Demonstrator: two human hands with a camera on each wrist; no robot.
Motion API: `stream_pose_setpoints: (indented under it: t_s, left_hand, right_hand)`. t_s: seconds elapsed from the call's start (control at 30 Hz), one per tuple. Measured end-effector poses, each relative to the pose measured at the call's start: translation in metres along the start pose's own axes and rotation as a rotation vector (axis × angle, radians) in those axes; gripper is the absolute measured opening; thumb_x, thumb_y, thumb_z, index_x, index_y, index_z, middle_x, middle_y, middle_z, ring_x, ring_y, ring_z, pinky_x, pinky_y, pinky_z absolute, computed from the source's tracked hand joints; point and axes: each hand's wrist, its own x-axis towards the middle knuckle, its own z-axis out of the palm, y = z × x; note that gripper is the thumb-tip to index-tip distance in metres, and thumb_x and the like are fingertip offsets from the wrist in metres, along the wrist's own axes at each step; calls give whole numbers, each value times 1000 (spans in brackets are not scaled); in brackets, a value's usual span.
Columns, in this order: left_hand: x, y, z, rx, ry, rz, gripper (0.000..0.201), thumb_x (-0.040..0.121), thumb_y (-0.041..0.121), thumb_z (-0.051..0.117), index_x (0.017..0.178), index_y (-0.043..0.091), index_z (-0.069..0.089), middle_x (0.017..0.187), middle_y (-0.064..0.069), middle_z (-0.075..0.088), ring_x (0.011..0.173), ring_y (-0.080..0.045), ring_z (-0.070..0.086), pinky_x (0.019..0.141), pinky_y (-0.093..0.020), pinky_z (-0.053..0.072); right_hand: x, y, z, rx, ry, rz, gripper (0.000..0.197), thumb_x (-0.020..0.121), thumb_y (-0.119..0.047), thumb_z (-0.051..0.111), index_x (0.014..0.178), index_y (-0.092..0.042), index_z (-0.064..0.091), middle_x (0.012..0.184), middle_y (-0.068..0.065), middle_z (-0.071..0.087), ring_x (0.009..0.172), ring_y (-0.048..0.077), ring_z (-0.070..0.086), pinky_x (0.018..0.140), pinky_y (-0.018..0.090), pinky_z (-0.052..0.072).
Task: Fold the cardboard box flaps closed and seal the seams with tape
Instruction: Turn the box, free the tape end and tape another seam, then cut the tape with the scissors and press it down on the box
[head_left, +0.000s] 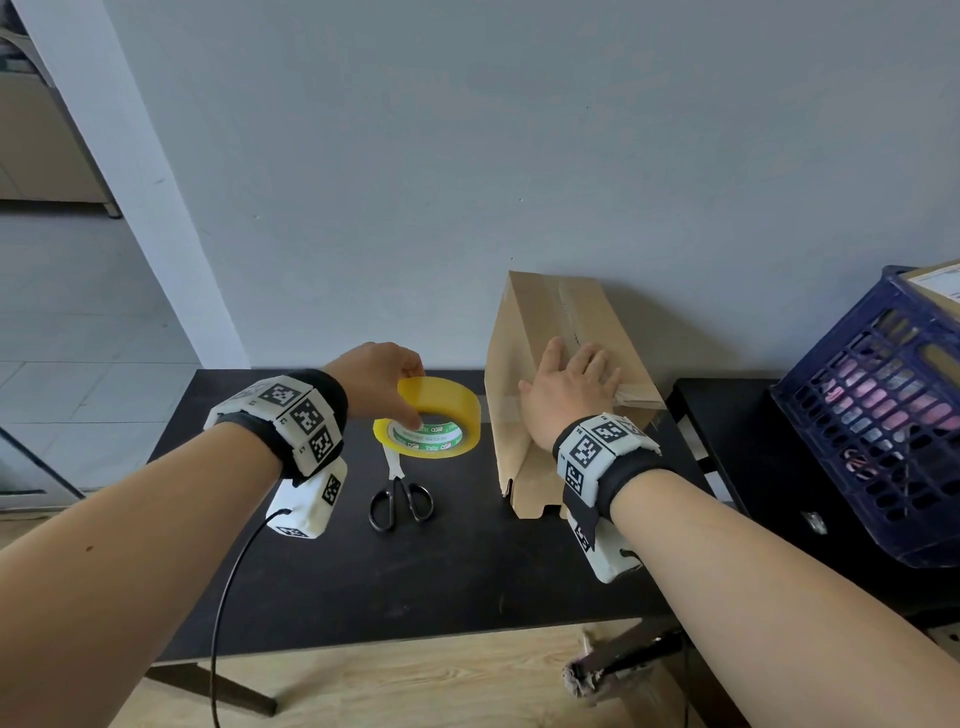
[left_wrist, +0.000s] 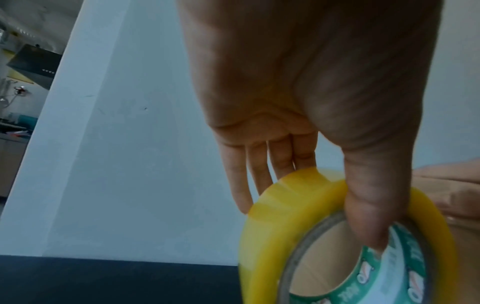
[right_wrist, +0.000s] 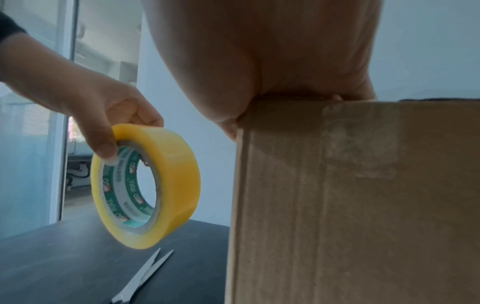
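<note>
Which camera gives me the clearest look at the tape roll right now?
The right wrist view: the tape roll shows whole, lifted clear of the table, pinched by the left hand. The head view shows it smaller, partly behind the fingers. The left wrist view crops and blurs it.

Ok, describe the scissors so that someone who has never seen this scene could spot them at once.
On the black table, look between the person's two forearms, left of the upright cardboard box. The scissors lie flat there, just below the yellow tape roll that the left hand holds above them. Only they have black loop handles and pale blades.
</note>
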Motion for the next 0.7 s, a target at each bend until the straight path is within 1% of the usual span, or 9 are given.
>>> stream_pose_setpoints:
  t_s: [0.1, 0.17, 0.23, 0.3, 0.37, 0.4, 0.53, 0.6, 0.7]
  left_hand:
    - [-3, 6, -3, 73, 50, 11, 50, 69, 36, 77, 114, 23, 60, 113, 4, 61, 104, -18, 55, 81, -29, 45]
    - [-5, 9, -5, 112, 71, 15, 52, 69, 39, 77, 116, 25, 61, 116, 6, 61, 106, -18, 56, 84, -30, 45]
    - [-6, 10, -7, 120, 87, 12, 51, 68, 40, 78, 114, 26, 62, 116, 6, 62, 105, -18, 57, 84, -31, 46]
    - [-8, 11, -9, 109, 105, 6, 49, 68, 41, 77, 113, 26, 63, 115, 5, 64, 105, -18, 57, 84, -31, 47]
    - [-9, 11, -10, 87, 129, -1, 48, 68, 42, 77, 112, 27, 64, 114, 5, 64, 105, -19, 57, 85, -32, 47]
    - [-10, 11, -10, 74, 141, -5, 47, 68, 42, 77, 110, 27, 64, 113, 5, 65, 105, -19, 57, 85, -33, 48]
    - [-11, 10, -12, 63, 169, -17, 46, 67, 43, 77, 109, 28, 65, 109, 5, 67, 103, -19, 58, 85, -36, 49]
    - [-11, 10, -13, 68, 174, -22, 46, 67, 42, 77, 109, 30, 65, 109, 6, 67, 104, -19, 58, 85, -35, 49]
    - [-10, 8, -12, 80, 169, -23, 46, 68, 41, 76, 111, 31, 64, 111, 6, 66, 105, -19, 58, 85, -35, 49]
  right_hand:
    - [-1, 6, -7, 36, -13, -38, 72, 95, -54, 31, 150, -11, 11, 155, 26, 10, 144, 40, 6, 116, 53, 7]
    - [-4, 11, -14, 182, 44, -100, 65, 95, -55, 31, 146, -15, 28, 152, 16, 28, 142, 32, 20, 115, 47, 17]
    - [-10, 14, -20, 379, 136, -148, 50, 97, -46, 36, 136, -17, 45, 138, 7, 50, 130, 26, 41, 106, 40, 34]
    - [-17, 15, -21, 461, 255, -208, 31, 96, -33, 43, 116, -17, 60, 116, 3, 64, 110, 25, 55, 89, 34, 43]
    - [-23, 15, -18, 467, 323, -293, 19, 93, -21, 47, 92, -14, 65, 88, 3, 67, 86, 25, 60, 72, 31, 45]
    - [-26, 13, -15, 470, 328, -332, 18, 91, -19, 48, 85, -13, 64, 79, 3, 66, 78, 25, 60, 66, 31, 45]
    - [-45, 1, -6, 499, 369, -448, 14, 87, -18, 55, 79, -13, 65, 72, 1, 66, 68, 22, 59, 62, 32, 47]
    - [-54, -6, 1, 519, 319, -506, 13, 85, -17, 57, 77, -13, 67, 70, 2, 66, 66, 24, 60, 62, 31, 48]
    - [-55, -20, 20, 430, 42, -530, 19, 87, -19, 52, 79, -12, 68, 75, 3, 67, 73, 22, 60, 72, 35, 52]
